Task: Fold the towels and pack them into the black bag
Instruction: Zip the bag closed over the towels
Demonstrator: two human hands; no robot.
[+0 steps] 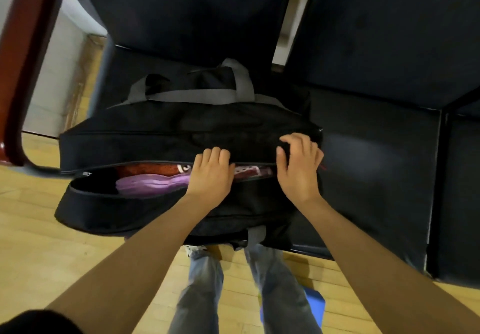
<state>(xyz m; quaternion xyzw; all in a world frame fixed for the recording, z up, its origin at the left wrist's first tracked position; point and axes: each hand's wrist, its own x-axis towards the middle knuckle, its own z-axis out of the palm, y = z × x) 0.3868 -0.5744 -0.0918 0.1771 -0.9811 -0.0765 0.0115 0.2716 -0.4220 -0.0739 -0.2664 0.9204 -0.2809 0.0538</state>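
The black bag with grey handles lies on a dark sofa seat, its long zip partly open toward me. Inside the gap I see a folded purple towel and a red-orange towel above it. My left hand sits at the middle of the opening, fingers curled over the upper zip edge. My right hand is at the right end of the opening, thumb and fingers pinching the bag's upper flap. A patterned red and white towel shows between my hands.
The dark sofa fills the back and right. A red wooden post stands at the far left. Below lie the wooden floor, my jeans legs and a blue object near my right foot.
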